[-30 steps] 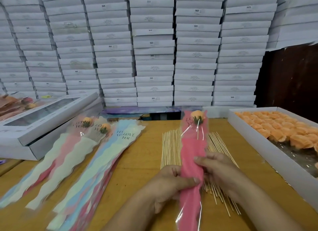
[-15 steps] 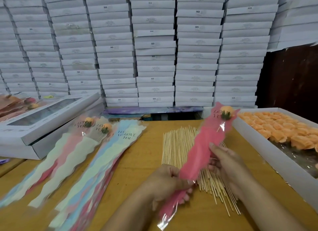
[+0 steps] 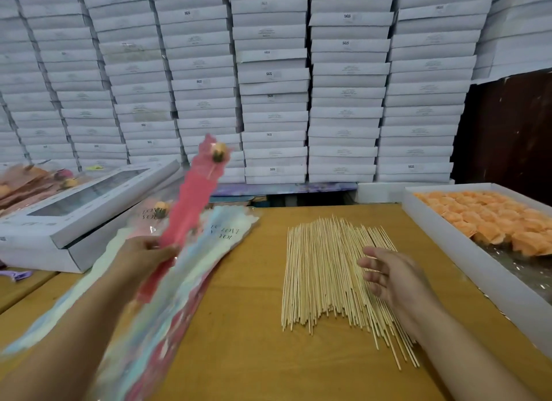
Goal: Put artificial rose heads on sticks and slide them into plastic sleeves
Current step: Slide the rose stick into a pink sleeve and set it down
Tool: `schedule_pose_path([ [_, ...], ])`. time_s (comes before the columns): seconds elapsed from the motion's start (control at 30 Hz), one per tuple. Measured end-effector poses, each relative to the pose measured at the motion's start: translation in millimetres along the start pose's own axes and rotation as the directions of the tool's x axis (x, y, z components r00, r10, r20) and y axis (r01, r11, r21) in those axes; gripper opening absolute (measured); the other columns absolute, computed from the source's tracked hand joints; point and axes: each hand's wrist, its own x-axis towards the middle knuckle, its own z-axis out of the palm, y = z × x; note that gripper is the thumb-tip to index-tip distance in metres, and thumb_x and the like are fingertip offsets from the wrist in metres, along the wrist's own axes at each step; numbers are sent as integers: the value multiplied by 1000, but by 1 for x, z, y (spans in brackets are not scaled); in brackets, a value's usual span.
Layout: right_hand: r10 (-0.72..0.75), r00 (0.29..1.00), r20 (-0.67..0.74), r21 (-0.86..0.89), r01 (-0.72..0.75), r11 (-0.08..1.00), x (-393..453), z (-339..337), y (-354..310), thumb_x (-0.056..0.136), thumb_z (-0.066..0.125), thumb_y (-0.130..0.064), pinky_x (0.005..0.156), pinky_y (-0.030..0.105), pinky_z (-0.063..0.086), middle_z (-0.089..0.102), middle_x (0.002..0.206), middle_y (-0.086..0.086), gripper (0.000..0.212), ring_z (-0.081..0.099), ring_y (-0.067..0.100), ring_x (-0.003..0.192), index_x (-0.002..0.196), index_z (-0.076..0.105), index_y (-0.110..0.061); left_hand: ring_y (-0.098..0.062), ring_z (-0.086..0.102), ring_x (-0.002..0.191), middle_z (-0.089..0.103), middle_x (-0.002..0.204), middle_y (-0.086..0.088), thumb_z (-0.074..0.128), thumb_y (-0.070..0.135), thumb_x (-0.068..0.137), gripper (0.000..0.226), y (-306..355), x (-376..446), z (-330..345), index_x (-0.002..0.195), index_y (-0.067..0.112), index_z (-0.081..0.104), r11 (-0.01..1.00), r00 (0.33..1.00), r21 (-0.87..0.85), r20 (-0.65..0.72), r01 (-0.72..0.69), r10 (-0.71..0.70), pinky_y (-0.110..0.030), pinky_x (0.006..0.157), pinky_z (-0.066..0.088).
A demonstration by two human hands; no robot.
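My left hand (image 3: 146, 255) grips a pink plastic sleeve (image 3: 185, 209) low down and holds it tilted up to the left. An orange rose head (image 3: 219, 151) on its stick shows inside the sleeve's top. Under that hand lies a pile of pastel sleeves (image 3: 167, 281), with one sleeved rose (image 3: 161, 209) resting at its far end. My right hand (image 3: 388, 273) hovers with relaxed fingers over the right part of the bundle of wooden sticks (image 3: 325, 269), holding nothing. A white box of orange rose heads (image 3: 490, 218) stands at the right.
A wall of stacked white boxes (image 3: 274, 81) closes the back of the wooden table (image 3: 239, 341). At the left stands a white window-lid box (image 3: 74, 209), with more wrapped roses (image 3: 35, 179) behind it. A purple clip (image 3: 18, 275) lies at the far left edge.
My left hand has swung the sleeved rose from the centre over to the left, above the sleeve pile. My right hand has let go of it and now hovers over the sticks.
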Motion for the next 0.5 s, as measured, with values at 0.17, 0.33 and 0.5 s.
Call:
schedule_pose_path([
  [0.17, -6, 1000, 7, -12, 7, 1000, -1, 2, 0, 100, 55, -16, 49, 23, 48, 73, 79, 4, 17, 62, 11, 58, 106, 70, -10, -29, 63, 57, 72, 72, -19, 78, 17, 86, 36, -47, 19, -37, 119, 8, 66, 961, 981, 260, -186, 95, -47, -34, 60, 51],
  [0.33, -4, 1000, 2, -11, 4, 1000, -4, 2, -1, 100, 54, -15, 48, 23, 48, 73, 80, 5, 17, 62, 11, 57, 105, 69, -10, -48, 57, 109, 59, 123, -28, 72, 23, 88, 66, -71, 9, -33, 146, 10, 43, 715, 958, 699, -203, -1, 201, -53, 83, 51],
  [0.5, -10, 1000, 4, -21, 10, 1000, -6, 3, -3, 100, 52, -11, 48, 23, 48, 74, 80, 5, 18, 61, 12, 58, 105, 69, -10, -43, 45, 128, 51, 141, -17, 48, 32, 101, 37, -80, 9, -24, 134, 20, 60, 503, 968, 861, -58, -74, 243, -55, 100, 45],
])
